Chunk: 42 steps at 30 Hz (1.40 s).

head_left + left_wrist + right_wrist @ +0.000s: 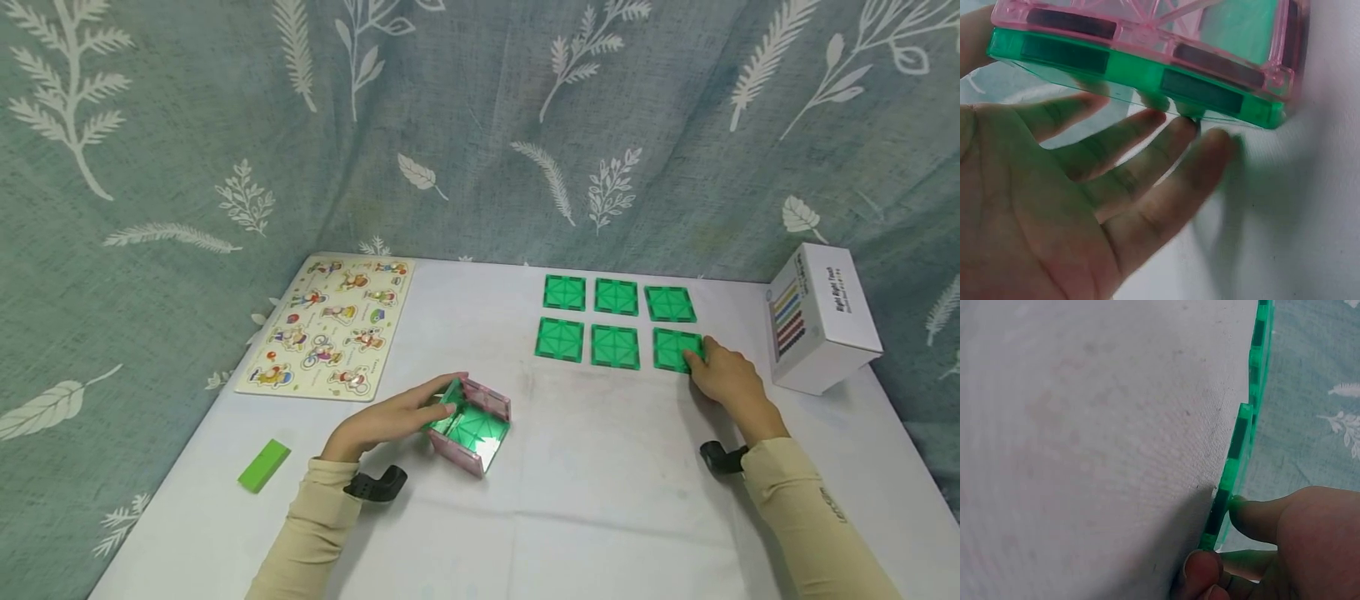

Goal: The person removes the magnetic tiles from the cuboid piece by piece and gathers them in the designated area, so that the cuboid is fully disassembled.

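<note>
Head view shows your left hand (393, 418) gripping the tile box (477, 427) at six o'clock in the frame, thumb inside its green wall (453, 392), fingers behind. Your right hand (726, 382) pinches the edge of one green tile (671, 348) — it lies just past two o'clock from the box, and whether it is off the surface (600, 467) is unclear. The other five green tiles (617, 297) sit around one to two o'clock from the box. Picking up a tile appears to be the step in hand. Next, a firm pinch and a level lift seem called for — with your left hand steadying the box.
</note>
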### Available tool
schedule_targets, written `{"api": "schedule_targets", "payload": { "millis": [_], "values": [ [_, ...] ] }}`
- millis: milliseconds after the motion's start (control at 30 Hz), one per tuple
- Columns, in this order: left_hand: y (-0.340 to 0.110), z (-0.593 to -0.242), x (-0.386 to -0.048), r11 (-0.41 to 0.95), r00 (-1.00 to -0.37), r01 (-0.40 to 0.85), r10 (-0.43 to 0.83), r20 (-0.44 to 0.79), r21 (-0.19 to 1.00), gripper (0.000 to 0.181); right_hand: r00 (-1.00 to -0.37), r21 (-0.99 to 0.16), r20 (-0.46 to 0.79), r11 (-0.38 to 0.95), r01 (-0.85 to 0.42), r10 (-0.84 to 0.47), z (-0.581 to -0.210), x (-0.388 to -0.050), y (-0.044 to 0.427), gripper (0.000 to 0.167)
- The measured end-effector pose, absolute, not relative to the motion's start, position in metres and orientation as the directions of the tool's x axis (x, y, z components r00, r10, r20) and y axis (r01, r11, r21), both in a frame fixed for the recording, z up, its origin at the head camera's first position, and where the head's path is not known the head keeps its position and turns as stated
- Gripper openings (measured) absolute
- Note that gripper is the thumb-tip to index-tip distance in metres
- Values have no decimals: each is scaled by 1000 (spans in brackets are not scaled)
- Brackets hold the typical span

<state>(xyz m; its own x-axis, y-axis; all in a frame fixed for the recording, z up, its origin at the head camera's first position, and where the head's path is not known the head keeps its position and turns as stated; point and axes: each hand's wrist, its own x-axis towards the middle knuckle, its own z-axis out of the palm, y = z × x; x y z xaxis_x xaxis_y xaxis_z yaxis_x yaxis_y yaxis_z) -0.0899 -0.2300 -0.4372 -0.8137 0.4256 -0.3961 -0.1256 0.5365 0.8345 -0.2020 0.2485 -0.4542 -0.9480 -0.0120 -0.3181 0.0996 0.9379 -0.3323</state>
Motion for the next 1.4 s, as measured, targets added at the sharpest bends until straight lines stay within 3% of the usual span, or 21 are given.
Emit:
{"api": "schedule_targets", "payload": {
  "millis": [400,700,1100,1400],
  "values": [
    [-227,-435,-91,553,-826,-111,410,-386,825,67,-966,-373,-257,922,100,1,-452,-195,249,76],
    [-227,-433,-91,534,-816,-80,450,-363,842,64,-998,-367,58,929,-48,-28,-443,-182,230,65],
    [-225,-433,-93,526,-802,-24,498,-330,850,63,-958,-447,179,848,-283,-226,-438,-150,169,46],
    [-223,-434,-95,539,-796,-20,501,-339,842,63,-919,-540,154,748,-386,-363,-443,-137,130,47]
  ]
}}
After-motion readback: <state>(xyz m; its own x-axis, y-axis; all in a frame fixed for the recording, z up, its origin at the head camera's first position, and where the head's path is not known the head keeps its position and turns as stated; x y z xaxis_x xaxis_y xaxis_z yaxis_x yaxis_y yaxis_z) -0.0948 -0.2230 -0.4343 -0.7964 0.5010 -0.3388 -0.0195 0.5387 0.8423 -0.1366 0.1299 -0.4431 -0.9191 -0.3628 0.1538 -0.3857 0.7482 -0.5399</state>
